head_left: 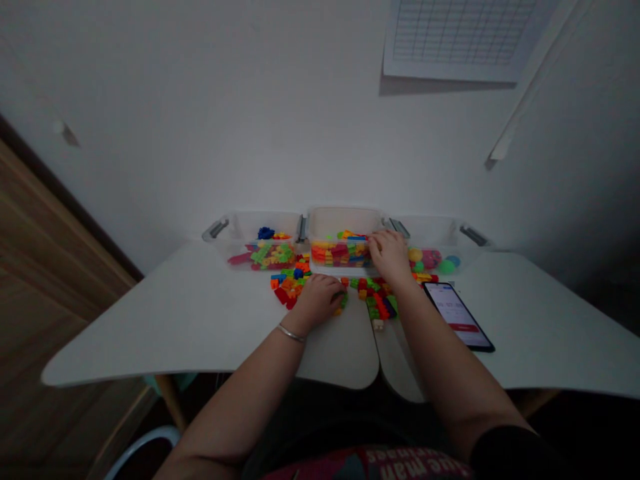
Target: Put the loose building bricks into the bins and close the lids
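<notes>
My left hand [319, 299] rests low over the table with its fingers curled down. At its fingertips lie green and yellow toy bricks [344, 301], and the fingers partly hide them. On its left side spreads a loose pile of coloured toy bricks [287, 288]. My right hand [390, 255] is at the right front corner of the middle clear plastic bin [345, 217], fingers bent over its rim. Whatever those fingers hold is hidden. Inside that bin are many mixed bricks [340, 252]. More loose bricks [373, 293] lie below my right wrist, with a white brick [379, 325] nearest me.
The left clear bin [260, 220] holds green, pink and blue pieces. Coloured balls [433, 259] sit in the right bin [430, 227]. A phone [460, 317] with a lit screen lies right of my forearm. A seam splits the white table [200, 320]; a wall stands behind.
</notes>
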A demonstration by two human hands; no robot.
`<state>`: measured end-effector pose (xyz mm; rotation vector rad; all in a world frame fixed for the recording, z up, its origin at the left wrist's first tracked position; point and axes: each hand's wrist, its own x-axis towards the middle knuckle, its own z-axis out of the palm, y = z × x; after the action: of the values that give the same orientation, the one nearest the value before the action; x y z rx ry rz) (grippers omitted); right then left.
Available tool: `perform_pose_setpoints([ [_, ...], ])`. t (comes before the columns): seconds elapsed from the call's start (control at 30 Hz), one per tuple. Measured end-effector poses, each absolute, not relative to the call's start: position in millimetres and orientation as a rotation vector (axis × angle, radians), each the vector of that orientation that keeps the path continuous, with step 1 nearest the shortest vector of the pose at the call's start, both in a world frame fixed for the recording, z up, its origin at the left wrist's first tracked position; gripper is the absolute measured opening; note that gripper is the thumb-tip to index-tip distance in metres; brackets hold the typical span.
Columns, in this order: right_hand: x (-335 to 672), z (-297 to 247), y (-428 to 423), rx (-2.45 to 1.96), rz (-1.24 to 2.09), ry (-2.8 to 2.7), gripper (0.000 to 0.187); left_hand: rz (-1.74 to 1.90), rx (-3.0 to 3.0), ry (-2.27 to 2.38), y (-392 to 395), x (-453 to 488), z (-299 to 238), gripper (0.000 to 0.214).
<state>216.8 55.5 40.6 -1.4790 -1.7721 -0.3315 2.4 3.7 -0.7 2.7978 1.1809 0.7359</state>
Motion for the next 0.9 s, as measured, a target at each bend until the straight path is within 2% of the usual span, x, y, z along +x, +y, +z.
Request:
perform_pose_setpoints([
  [0.23, 204, 36, 25, -1.402, -0.383, -1.587, 0.031, 0.748, 2.779, 1.225, 2, 3, 2, 0.02],
  [0.47, 188, 14, -14, -1.307, -0.186, -1.883, 0.018, 0.751, 2.733, 1.325, 1, 7, 1, 0.028],
  [0.7, 181, 4, -21, -1.285, -0.03, -2.197, 0.022, 0.736, 2.721, 1.366, -1, 9, 4, 0.031],
  [0.9, 179, 5, -24, -1.395, -0.045, -2.291, 0.017, 0.726, 2.727, 1.358, -2, 9, 6, 0.027],
])
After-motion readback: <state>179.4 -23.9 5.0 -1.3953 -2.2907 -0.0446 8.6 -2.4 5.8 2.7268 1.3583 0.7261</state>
